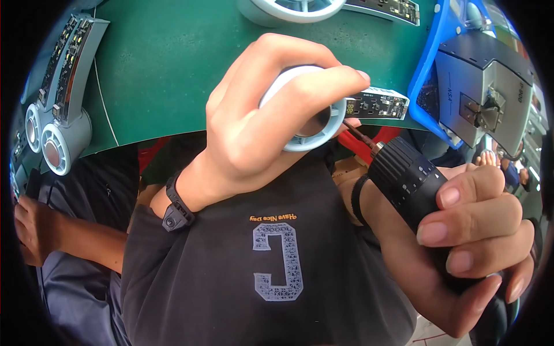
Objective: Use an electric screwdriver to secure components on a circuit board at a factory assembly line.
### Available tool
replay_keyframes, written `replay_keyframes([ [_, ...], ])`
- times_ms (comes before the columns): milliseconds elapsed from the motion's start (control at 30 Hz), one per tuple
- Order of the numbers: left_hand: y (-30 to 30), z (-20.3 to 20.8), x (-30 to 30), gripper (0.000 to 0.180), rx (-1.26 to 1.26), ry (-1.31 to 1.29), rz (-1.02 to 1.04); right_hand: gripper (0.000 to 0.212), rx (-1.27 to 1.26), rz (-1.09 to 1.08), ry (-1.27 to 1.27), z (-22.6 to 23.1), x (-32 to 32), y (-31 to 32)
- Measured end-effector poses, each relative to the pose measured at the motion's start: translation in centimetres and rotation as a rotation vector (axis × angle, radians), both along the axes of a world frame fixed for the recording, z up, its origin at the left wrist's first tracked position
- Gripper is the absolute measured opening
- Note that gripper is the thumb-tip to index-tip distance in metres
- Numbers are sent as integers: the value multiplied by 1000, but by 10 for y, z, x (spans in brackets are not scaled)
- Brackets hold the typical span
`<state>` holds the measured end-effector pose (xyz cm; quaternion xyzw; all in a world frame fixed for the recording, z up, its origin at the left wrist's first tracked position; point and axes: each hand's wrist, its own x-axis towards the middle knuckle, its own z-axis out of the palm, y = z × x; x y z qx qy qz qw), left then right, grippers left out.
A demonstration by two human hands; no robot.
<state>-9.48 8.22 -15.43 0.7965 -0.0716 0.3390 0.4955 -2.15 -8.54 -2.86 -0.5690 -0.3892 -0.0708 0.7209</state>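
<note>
My left hand (242, 121), with a black watch on its wrist, is closed around a pale blue-grey round housing (306, 144) with a spoked rim. An arm with a bare circuit board (378, 105) extends to the right from this housing. In my right hand (479, 219) is a black electric screwdriver (404, 179), tilted with its bit up and to the left. The bit's end is at the joint between housing and board; whether it touches a screw is hidden. A fingertip shows just behind the bit.
A green work table (167, 69) spans the front. Similar housings with boards (66, 138) stand at the left, and another round housing (294, 10) lies at the far edge. To the right are a blue tray (420, 81) and a grey screw feeder (482, 86). Another person's hand (37, 230) is at left.
</note>
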Motion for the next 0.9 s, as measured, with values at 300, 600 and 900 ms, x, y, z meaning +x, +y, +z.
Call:
replay_keyframes([
  [300, -5, -1, 1, 60, -19, -34, 21, 23, -49, 128, 61, -5, 1, 13],
  [600, -3, 8, -7, 59, 10, 21, 32, 21, -176, 221, -45, -6, 21, 4],
  [900, 6, 34, -19, 55, 495, 117, 296, 20, 488, -142, 292, 7, 5, -24],
])
